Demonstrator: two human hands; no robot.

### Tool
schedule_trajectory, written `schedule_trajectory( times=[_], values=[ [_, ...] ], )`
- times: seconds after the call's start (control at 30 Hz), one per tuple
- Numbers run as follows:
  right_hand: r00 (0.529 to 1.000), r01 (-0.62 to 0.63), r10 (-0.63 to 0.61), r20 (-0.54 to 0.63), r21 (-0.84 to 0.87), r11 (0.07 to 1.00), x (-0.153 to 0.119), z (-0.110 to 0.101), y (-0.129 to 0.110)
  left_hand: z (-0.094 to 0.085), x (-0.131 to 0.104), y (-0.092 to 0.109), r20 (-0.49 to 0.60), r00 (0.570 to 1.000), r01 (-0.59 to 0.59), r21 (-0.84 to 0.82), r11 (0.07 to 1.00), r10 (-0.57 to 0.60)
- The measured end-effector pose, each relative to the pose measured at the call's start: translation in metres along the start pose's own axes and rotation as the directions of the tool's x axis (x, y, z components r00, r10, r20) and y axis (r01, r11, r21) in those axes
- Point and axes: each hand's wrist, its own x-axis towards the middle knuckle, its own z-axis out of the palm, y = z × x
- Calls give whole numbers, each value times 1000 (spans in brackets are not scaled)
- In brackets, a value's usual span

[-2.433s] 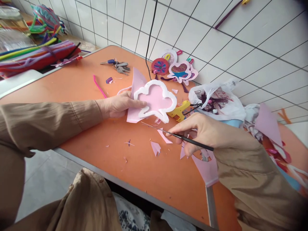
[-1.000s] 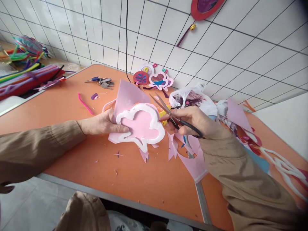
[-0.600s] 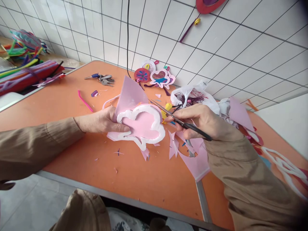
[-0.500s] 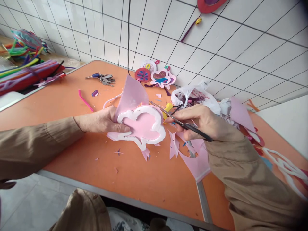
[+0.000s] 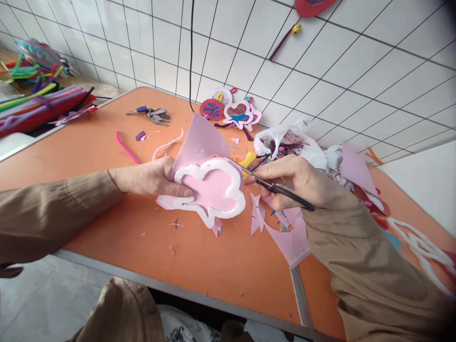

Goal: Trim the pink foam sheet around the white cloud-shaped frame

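Note:
My left hand (image 5: 156, 179) is closed on a pink foam sheet (image 5: 201, 138), thumb on top, at the left edge of a white scalloped outline (image 5: 236, 183) that lies against the sheet. Pink shows through the outline's middle. In my right hand (image 5: 302, 178) are scissors with black handles (image 5: 294, 195). Their blades reach left along the upper right edge of the white outline, at the pink sheet. Pink offcuts (image 5: 290, 242) lie on the table below my right hand. Behind the blades is a yellow tool (image 5: 248, 159), partly hidden.
Keys (image 5: 156, 115), a pink pipe cleaner (image 5: 126, 147) and small scraps lie on the orange table (image 5: 142, 270). Finished-looking foam ornaments (image 5: 237, 114) lean at the tiled wall. A white plastic bag (image 5: 309, 142) stands behind my right hand; bundled pipe cleaners (image 5: 42, 109) are far left.
The pink sheet and white outline have tilted slightly in my left hand, the sheet's upper part shifting right. The scissors stay at the outline's upper right edge.

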Motion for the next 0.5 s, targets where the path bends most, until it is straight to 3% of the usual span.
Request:
schedule_trajectory(
  times=[0.17,0.5],
  values=[
    [998,64,-65,-2,-66,996,3,4,-7,-2,0,-4,13,1000,1,-22,1000,-1],
    [1000,-21,25,16,-213,977,9,4,-25,-5,-2,-18,7,999,43,-43,998,-43]
  ],
)
